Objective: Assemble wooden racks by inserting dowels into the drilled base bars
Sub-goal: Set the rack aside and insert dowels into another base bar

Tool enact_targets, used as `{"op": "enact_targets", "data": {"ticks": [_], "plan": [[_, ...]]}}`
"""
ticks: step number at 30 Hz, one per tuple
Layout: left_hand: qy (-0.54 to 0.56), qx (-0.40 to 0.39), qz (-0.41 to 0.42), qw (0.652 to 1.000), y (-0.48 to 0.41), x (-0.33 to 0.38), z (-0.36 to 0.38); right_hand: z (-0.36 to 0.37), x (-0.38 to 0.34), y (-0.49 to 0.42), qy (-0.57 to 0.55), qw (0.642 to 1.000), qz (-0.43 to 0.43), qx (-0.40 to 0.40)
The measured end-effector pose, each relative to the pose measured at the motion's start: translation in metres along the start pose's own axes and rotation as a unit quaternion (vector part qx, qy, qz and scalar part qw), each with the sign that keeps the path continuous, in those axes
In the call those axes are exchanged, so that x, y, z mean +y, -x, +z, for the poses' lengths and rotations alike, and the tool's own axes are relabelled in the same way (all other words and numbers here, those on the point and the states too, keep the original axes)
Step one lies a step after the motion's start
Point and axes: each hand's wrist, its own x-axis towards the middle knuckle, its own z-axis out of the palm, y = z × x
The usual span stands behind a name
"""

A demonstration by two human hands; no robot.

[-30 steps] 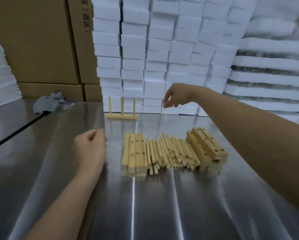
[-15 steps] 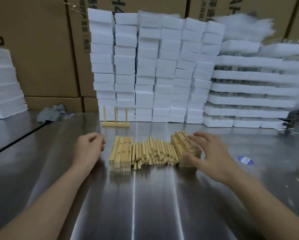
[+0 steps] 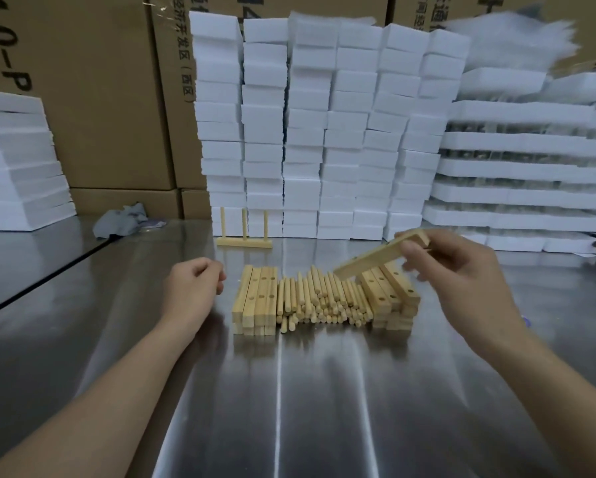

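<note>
My right hand (image 3: pixel 458 270) pinches one drilled base bar (image 3: pixel 372 258) by its far end and holds it tilted in the air above the right stack of base bars (image 3: pixel 391 294). A pile of dowels (image 3: pixel 320 298) lies in the middle of the steel table (image 3: pixel 324 408). A second stack of base bars (image 3: pixel 256 298) sits to the left of the dowels. My left hand (image 3: pixel 193 288) rests on the table beside that stack, fingers loosely curled, holding nothing. A finished rack (image 3: pixel 244 236) with three upright dowels stands farther back.
White foam blocks (image 3: pixel 324 132) are stacked high along the back of the table, with more foam slabs (image 3: pixel 17 160) at the left and right. Cardboard boxes (image 3: pixel 99 98) stand behind. A crumpled grey cloth (image 3: pixel 120 220) lies at the back left.
My right hand came back from the far side of the table, reached the right stack and lifted one base bar off it. The left hand stayed in place. The camera tilted up.
</note>
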Motion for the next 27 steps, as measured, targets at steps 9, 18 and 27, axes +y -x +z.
{"op": "enact_targets", "data": {"ticks": [9,18,27], "plan": [[-0.01,0.002,-0.004,1.0,0.004,0.007,-0.002,0.021,0.005,0.015,0.017,0.938,0.117,-0.326],[-0.014,0.003,-0.004,1.0,0.007,0.009,0.0,0.023,0.019,0.015,0.296,0.936,-0.057,-0.183],[-0.025,0.006,-0.004,1.0,0.007,0.009,0.001,0.035,0.047,0.01,0.473,0.859,-0.033,-0.195]]}}
